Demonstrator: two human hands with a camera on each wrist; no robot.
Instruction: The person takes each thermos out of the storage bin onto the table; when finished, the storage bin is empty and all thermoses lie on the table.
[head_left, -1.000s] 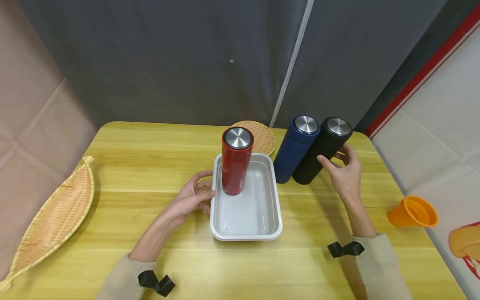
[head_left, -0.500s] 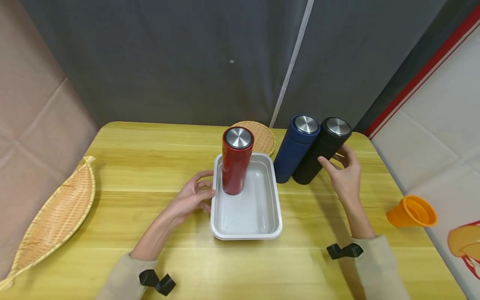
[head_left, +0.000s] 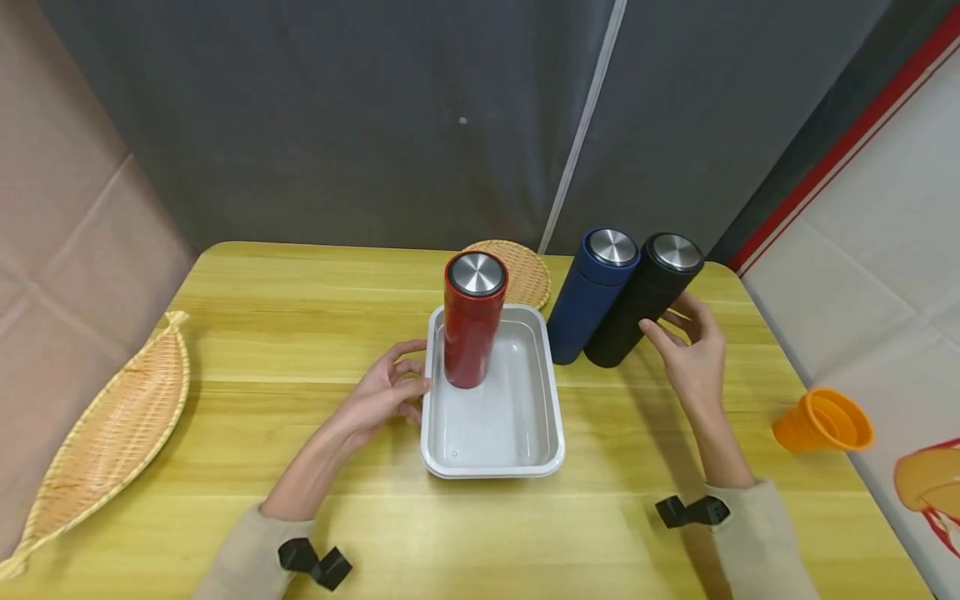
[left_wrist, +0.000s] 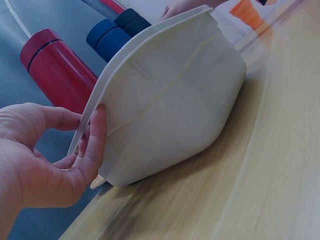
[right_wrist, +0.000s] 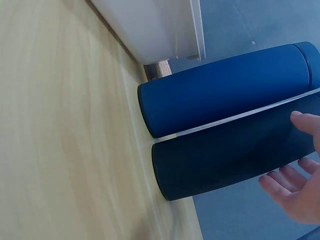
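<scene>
A white rectangular plastic tub (head_left: 495,433) rests on the table, a red thermos (head_left: 471,346) standing upright in its far left part. The left hand (head_left: 386,390) pinches the tub's left rim between thumb and fingers, plain in the left wrist view (left_wrist: 60,150). Right of the tub stand a blue thermos (head_left: 588,304) and a black thermos (head_left: 637,308), side by side with a narrow gap. The right hand (head_left: 693,354) is beside the black thermos, thumb and fingers spread loosely around its near side; whether the fingertips touch it I cannot tell.
A round woven mat (head_left: 528,279) lies behind the tub. At the far left is a leaf-shaped wicker basket (head_left: 112,433). An orange cup (head_left: 806,425) stands near the right edge of the wooden table (head_left: 480,542). A grey curtain (head_left: 337,125) hangs behind.
The right thumb has drawn slightly away from the black thermos, toward the right. The left hand, the tub and the thermoses have stayed in place.
</scene>
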